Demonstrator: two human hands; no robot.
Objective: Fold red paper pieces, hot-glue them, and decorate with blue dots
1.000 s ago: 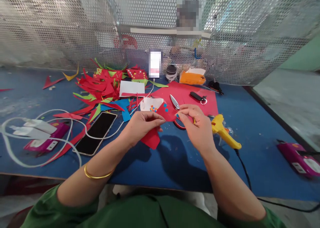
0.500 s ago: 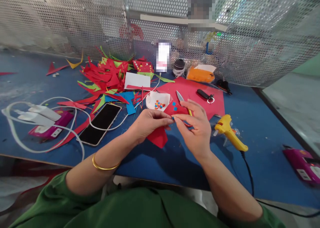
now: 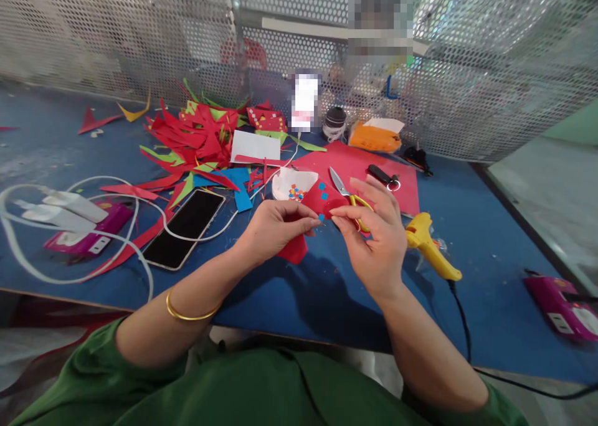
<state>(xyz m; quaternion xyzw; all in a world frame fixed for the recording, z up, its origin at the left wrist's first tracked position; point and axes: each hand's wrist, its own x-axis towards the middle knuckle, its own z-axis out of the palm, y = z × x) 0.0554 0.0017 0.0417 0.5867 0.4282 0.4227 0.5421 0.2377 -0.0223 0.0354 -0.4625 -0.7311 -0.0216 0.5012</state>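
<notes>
My left hand (image 3: 275,230) pinches a red felt-like piece (image 3: 294,250) between thumb and fingers; its lower part hangs under the palm. Small blue squares (image 3: 322,191) sit on the upper red part, and another blue square lies by my left fingertips. My right hand (image 3: 374,239) has thumb and index finger pinched at the right side of the red piece, other fingers raised; what they grip is hidden. Behind it lie yellow-handled scissors (image 3: 340,182), partly covered by the fingers. A white dish (image 3: 280,183) with small coloured squares stands just beyond my left hand.
A yellow glue gun (image 3: 432,248) lies right of my hand, its cord running off the front edge. Left are a black-screened phone (image 3: 184,230), white cables and chargers (image 3: 65,211). Scraps (image 3: 196,136), a red sheet (image 3: 402,195) and a lit phone (image 3: 306,102) are behind.
My right fingertips have drawn slightly right, away from the blue square, which now shows beside my left fingertips. More of the scissors' yellow handles shows.
</notes>
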